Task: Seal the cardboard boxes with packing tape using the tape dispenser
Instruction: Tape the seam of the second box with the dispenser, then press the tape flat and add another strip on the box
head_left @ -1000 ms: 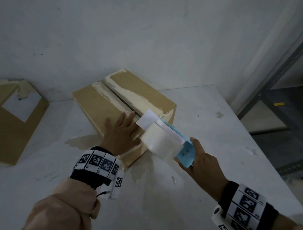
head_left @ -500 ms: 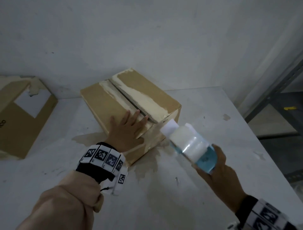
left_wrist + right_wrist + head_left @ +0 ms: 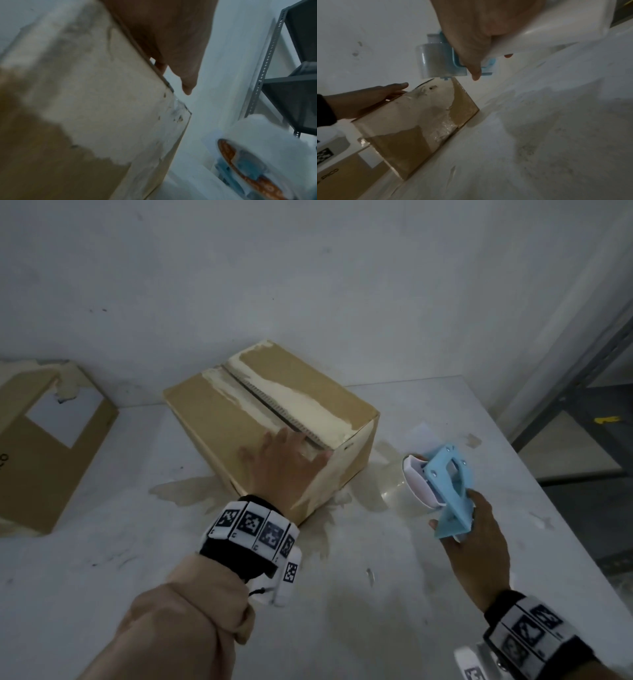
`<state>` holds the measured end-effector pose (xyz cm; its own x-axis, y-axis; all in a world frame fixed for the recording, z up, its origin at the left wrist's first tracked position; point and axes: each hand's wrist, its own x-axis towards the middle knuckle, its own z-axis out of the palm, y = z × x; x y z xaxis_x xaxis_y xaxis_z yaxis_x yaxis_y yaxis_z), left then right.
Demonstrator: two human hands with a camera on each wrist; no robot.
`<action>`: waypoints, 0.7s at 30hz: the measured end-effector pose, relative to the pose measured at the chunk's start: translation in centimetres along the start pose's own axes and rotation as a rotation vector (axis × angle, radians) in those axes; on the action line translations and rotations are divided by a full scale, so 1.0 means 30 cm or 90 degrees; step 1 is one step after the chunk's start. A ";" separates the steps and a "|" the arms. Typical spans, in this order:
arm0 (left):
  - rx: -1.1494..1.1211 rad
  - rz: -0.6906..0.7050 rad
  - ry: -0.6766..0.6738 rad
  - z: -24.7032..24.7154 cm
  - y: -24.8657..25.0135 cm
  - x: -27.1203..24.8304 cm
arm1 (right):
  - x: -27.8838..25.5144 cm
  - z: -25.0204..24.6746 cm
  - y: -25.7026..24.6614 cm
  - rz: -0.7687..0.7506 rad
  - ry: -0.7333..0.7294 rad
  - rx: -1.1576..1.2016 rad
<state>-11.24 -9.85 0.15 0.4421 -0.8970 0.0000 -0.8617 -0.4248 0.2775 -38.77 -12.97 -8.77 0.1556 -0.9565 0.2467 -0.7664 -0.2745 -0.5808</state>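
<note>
Apparently not sealed yet: the box top seam still shows an open gap between flaps, no fresh tape visible across it. Left hand lies flat, fingers straight, on the near top corner. Right hand grips the blue tape dispenser handle, held off to the box's right, apart from it. Second box sits far left on the table.

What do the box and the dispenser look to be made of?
Box: brown corrugated cardboard, matte; fluting shows at the top seam, with pale torn patches. Dispenser: probably moulded plastic, light blue and smooth, with small screws, carrying a glossy clear tape roll.
</note>
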 end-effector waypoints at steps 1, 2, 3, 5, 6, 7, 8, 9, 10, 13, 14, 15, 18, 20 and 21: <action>-0.014 -0.018 0.027 0.000 0.008 0.007 | 0.010 0.011 0.012 0.009 -0.001 -0.029; -0.031 -0.033 0.038 0.004 0.018 0.012 | 0.017 0.020 0.017 0.013 -0.010 -0.062; -0.037 -0.044 0.028 0.015 0.027 0.015 | 0.022 0.029 0.015 0.012 -0.022 -0.095; 0.002 -0.054 -0.033 0.038 0.044 0.018 | 0.028 0.049 0.007 0.011 -0.029 -0.145; 0.038 -0.057 -0.058 0.050 0.049 0.022 | 0.029 0.059 0.002 0.007 -0.030 -0.160; 0.069 -0.058 -0.078 0.058 0.052 0.026 | 0.028 0.070 -0.001 -0.003 -0.030 -0.172; 0.087 -0.056 -0.090 0.062 0.054 0.028 | 0.027 0.080 0.000 -0.008 -0.031 -0.180; 0.096 -0.051 -0.096 0.062 0.054 0.026 | 0.025 0.091 0.004 -0.012 -0.033 -0.185; 0.104 -0.044 -0.097 0.063 0.053 0.023 | 0.020 0.099 0.007 -0.012 -0.035 -0.187; 0.139 -0.025 -0.101 0.062 0.046 0.017 | -0.004 0.111 0.008 -0.011 -0.066 -0.187; 0.150 -0.018 -0.104 0.060 0.048 0.015 | -0.013 0.113 0.010 -0.013 -0.071 -0.185; 0.157 -0.010 -0.104 0.057 0.046 0.012 | -0.022 0.115 0.013 -0.011 -0.081 -0.182; 0.132 0.020 -0.106 0.051 0.028 0.000 | -0.047 0.124 0.027 0.014 -0.143 -0.197; 0.130 0.059 -0.106 0.045 0.004 -0.017 | -0.049 0.115 0.011 0.029 -0.181 -0.198; 0.127 0.086 -0.103 0.039 -0.012 -0.029 | -0.050 0.103 0.000 0.048 -0.227 -0.198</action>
<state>-11.61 -9.07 -1.07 0.2884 -0.9481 -0.1338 -0.9492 -0.3015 0.0905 -37.09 -11.83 -11.54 0.2543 -0.9619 -0.1000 -0.9257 -0.2122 -0.3130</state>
